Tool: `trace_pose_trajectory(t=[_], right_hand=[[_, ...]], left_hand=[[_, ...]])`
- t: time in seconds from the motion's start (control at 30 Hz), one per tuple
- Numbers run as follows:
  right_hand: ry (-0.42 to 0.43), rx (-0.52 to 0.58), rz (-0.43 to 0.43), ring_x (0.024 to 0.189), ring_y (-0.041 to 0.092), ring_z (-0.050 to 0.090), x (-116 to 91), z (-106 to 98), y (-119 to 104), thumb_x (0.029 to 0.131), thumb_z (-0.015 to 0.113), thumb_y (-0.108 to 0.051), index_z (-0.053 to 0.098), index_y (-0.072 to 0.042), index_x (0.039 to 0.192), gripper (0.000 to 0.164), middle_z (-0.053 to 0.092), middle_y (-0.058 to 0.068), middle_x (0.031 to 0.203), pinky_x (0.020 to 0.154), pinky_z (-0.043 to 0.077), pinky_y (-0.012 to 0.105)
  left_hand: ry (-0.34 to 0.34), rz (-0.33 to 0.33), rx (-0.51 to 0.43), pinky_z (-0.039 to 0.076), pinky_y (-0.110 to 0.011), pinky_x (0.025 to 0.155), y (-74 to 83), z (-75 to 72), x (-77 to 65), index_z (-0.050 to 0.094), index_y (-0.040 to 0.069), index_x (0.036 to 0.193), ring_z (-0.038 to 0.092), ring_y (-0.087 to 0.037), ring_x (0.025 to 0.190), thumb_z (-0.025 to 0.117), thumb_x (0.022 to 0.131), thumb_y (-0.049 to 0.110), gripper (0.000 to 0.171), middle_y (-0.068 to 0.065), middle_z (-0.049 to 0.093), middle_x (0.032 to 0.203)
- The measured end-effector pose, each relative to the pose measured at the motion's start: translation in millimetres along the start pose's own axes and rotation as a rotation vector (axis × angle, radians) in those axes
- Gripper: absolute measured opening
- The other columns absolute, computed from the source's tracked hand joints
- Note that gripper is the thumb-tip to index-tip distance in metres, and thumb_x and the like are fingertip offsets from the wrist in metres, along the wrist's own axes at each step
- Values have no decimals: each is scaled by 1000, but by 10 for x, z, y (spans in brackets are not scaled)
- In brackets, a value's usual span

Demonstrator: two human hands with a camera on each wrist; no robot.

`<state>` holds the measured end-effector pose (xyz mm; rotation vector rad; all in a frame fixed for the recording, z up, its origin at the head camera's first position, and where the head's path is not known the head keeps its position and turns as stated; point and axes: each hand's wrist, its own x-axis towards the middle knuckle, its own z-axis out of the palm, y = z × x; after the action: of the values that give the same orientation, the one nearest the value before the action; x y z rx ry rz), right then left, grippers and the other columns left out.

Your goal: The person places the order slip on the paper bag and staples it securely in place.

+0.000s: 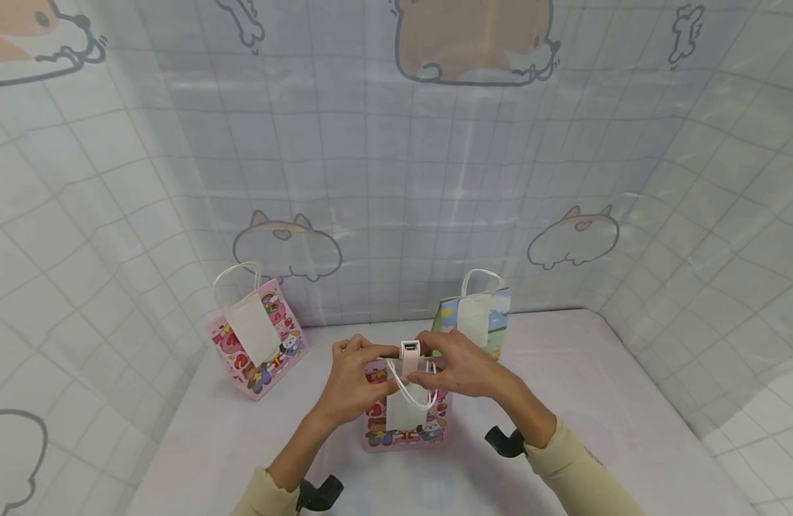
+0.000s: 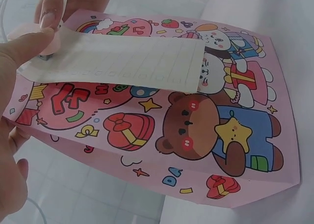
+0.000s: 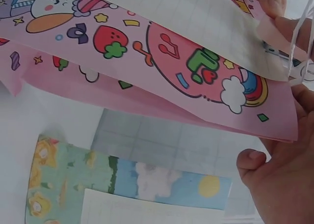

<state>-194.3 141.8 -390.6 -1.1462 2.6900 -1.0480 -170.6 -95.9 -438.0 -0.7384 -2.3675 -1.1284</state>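
Observation:
A small pink stapler (image 1: 410, 362) straddles the top edge of a pink cartoon gift bag (image 1: 375, 412) at the front middle. A lined white paper sheet (image 2: 132, 62) hangs down the bag's front, its top end under the stapler. My left hand (image 1: 355, 380) pinches the stapler from the left, thumb in front, other fingers partly hidden behind the bag. From the right, my right hand (image 1: 464, 364) also grips the stapler, its thumb pressing the front. White cord handles (image 1: 403, 390) droop over the sheet. Metal shows at the stapler's (image 3: 278, 52) lower end in the right wrist view.
Another pink gift bag (image 1: 287, 322) with a white sheet stands at the back left. A green and blue landscape bag (image 1: 502, 315), also bearing a white sheet, stands behind my right hand. A grid-patterned curtain (image 1: 409, 158) rises beyond the pale tabletop (image 1: 551, 373).

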Motion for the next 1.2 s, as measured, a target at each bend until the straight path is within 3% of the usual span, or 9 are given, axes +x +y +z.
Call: trace_pose_trajectory(t=[0.1,0.4,0.77,0.97,1.2], right_hand=[[8,10,-10,88,10,63,-8,14,8,87,78,-41,63,-27,108,30,69,-14,99,77,55,26],[60,-74,-27,86,10,60,-18,55,25,86,77,-45,65,-28,110,32,67,-18,95,74,53,28],[96,-148,-45,93,8,56,-43,94,30,88,73,-52,65,-29,111,33,67,-15,102,80,51,33],[100,-140,-60,99,18,54,-58,108,38,89,71,-50,66,-27,108,30,58,-10,103,78,52,32],[138,-179,-66,92,13,46,-56,115,31,87,71,-54,67,-29,107,32,48,-13,92,75,43,33]], left_hand=[[-2,-11,-19,19,-48,95,-1,5,-11,75,24,114,44,-13,91,90,74,35,43,-1,58,88],[5,5,9,20,-48,95,6,-2,-7,75,22,112,42,-7,93,88,72,30,43,14,57,88],[-8,-14,12,24,-45,93,-9,-10,-18,75,24,112,41,-9,88,91,72,26,43,10,53,84],[-1,7,4,25,-42,86,-24,-22,-19,76,24,110,39,-9,85,92,70,26,43,15,51,83],[8,43,13,25,-41,85,-38,-32,-7,77,23,109,38,-8,85,93,69,26,43,17,51,81]])
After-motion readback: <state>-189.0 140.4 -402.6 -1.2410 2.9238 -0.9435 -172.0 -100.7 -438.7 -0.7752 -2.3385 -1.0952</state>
